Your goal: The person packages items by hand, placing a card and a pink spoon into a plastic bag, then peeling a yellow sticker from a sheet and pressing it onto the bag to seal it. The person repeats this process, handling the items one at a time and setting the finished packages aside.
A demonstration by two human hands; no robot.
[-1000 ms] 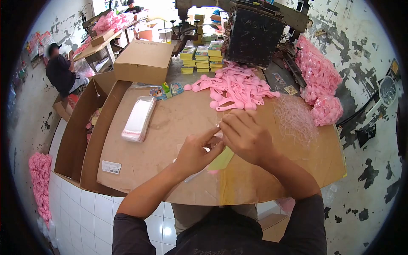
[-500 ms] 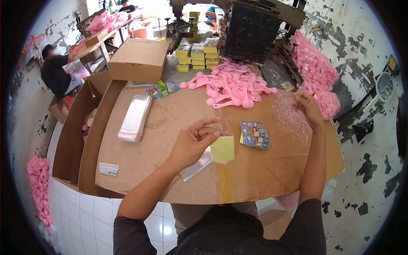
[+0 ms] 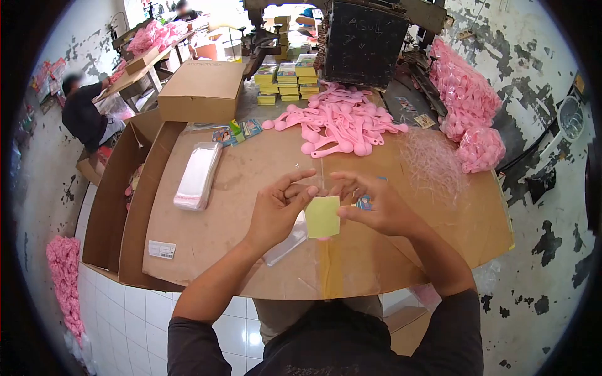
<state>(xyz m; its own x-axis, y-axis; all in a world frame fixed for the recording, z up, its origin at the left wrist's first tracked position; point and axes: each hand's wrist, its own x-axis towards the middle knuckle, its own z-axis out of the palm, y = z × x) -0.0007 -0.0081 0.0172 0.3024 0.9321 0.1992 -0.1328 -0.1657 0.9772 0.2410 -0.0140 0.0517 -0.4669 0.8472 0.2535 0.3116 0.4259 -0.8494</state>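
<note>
Raised over the cardboard tabletop, my left hand [image 3: 279,210] pinches a small clear plastic bag near its top. A yellow-green card [image 3: 323,217] shows through it, and a bit of pink peeks out below. At the right edge of the card is my right hand [image 3: 373,203], thumb touching the edge and fingers apart above. Behind that hand, a stack of printed cards [image 3: 365,202] is mostly hidden. Under my left hand lies a clear plastic sleeve stack [image 3: 287,245], partly covered.
Pink spoons [image 3: 345,122] are heaped at the back, beside stacked cards [image 3: 286,81]. Thin clear strips [image 3: 433,163] lie at right. A bundle of clear bags [image 3: 199,175] and a closed carton [image 3: 202,91] are at left. A co-worker [image 3: 84,113] sits far left.
My right hand has come from above the clear strips on the right to the edge of the yellow-green card. My left hand with the bag has shifted slightly left.
</note>
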